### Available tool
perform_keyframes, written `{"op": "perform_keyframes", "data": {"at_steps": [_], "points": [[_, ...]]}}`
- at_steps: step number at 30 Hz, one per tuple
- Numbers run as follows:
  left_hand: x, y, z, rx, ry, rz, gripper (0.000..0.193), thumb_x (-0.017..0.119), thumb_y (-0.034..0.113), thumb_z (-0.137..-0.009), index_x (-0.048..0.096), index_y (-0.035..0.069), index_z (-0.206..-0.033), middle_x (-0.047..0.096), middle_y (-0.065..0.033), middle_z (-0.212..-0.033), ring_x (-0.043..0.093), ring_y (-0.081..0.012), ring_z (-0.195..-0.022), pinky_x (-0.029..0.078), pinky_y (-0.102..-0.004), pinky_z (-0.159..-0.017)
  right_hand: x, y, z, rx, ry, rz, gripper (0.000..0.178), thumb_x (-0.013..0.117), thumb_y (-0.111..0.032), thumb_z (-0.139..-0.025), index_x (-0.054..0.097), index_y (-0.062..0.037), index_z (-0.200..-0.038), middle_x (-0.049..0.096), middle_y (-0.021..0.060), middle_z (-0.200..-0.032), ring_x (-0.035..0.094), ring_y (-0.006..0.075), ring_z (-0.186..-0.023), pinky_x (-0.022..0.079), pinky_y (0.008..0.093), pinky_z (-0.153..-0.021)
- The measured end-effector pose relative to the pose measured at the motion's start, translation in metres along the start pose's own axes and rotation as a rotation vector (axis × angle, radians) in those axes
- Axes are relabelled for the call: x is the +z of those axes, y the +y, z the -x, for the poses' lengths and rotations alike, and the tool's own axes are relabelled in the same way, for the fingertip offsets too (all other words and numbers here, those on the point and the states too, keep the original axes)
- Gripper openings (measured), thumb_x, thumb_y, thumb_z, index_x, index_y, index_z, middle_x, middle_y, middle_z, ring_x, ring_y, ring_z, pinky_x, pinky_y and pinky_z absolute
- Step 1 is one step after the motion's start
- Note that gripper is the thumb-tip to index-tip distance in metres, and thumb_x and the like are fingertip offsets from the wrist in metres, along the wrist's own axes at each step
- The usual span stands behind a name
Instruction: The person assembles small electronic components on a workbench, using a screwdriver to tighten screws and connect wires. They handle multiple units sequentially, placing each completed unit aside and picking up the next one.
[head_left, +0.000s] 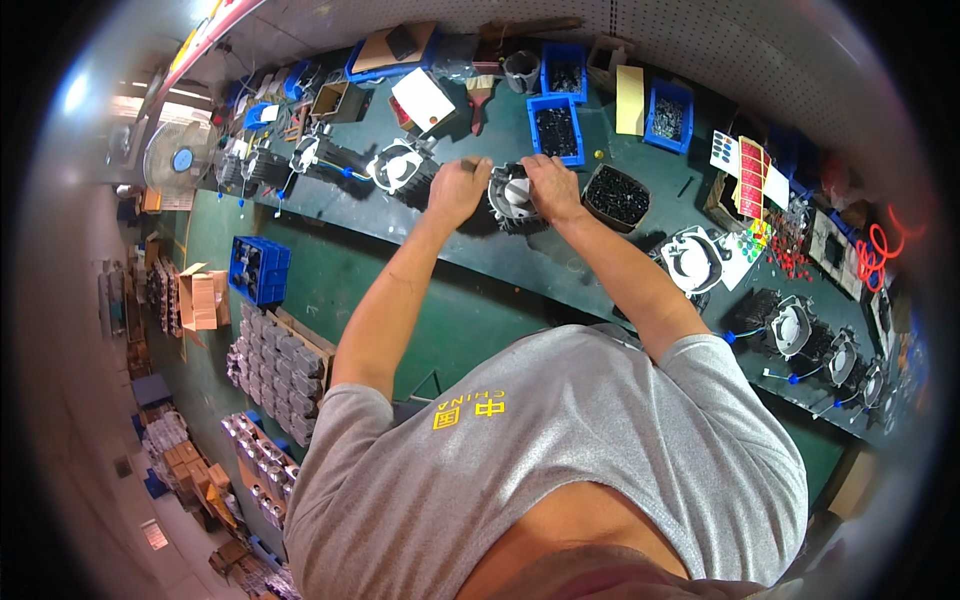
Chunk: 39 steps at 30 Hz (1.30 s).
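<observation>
Near the middle of the green bench [490, 250], a round metal unit [512, 199] with a pale knob-like centre sits between my two hands. My right hand [552, 187] is bent around its right side, fingers over the rim; my left hand [459, 193] is curled just beside its left edge, and I cannot tell whether those fingertips pinch anything. As I judge it, this unit is partway along: its rim looks greyer than the white ring on its left neighbour [398, 168], and I see no cord on it. How finished the others are, I cannot tell. More units stand further left, and to my right sit a white-ringed unit [692, 260] and a smaller group [790, 328]. Beyond my hands are a brush [479, 103] and a blue tray [570, 161] of dark bits. An open box of small black pieces [618, 196], just beside my right hand, crowds that side; nothing blocks the unit itself.
</observation>
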<state>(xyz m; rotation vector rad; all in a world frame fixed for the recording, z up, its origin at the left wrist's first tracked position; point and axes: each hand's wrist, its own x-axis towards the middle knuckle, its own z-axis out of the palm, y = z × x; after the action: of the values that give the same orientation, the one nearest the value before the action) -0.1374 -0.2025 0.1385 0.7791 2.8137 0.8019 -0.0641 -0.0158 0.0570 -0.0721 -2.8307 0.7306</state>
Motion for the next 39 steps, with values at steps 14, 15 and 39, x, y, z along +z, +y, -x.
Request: {"op": "perform_keyframes", "data": {"at_steps": [14,15,39], "points": [[-0.002,0.001,-0.086,-0.154,-0.309,-0.039,0.052,0.052,0.044,-0.099,0.078,0.001,-0.087,0.076,-0.0166,-0.079,0.074,-0.0385,-0.091,0.057,-0.0468,-0.090,0.003,-0.001,-0.003,0.031,-0.031,0.006,0.037,0.065,-0.007,-0.089,0.070,-0.0123,-0.124,0.071,0.0088,-0.122,0.068,0.0352,-0.110,0.060,0.0469,-0.089],[-0.001,-0.001,-0.086,-0.170,-0.294,-0.025,0.051,0.053,0.044,-0.099,0.078,0.001,-0.087,0.075,-0.0182,-0.081,0.074,-0.0398,-0.092,0.056,-0.0476,-0.090,0.003,-0.002,-0.004,0.034,-0.038,-0.001,0.036,0.064,-0.006,-0.088,0.070,-0.0115,-0.123,0.071,0.0101,-0.121,0.068,0.0357,-0.110,0.059,0.0465,-0.089],[-0.005,0.024,-0.025,-0.085,0.056,-0.090,0.045,0.053,0.043,-0.103,0.074,0.004,-0.092,0.073,-0.0260,-0.089,0.070,-0.0475,-0.091,0.056,-0.0553,-0.082,0.012,0.004,-0.008,-0.083,0.081,-0.036,0.030,0.059,-0.005,-0.091,0.070,-0.0125,-0.118,0.070,0.0101,-0.108,0.066,0.0349,-0.104,0.057,0.0461,-0.085]]}}
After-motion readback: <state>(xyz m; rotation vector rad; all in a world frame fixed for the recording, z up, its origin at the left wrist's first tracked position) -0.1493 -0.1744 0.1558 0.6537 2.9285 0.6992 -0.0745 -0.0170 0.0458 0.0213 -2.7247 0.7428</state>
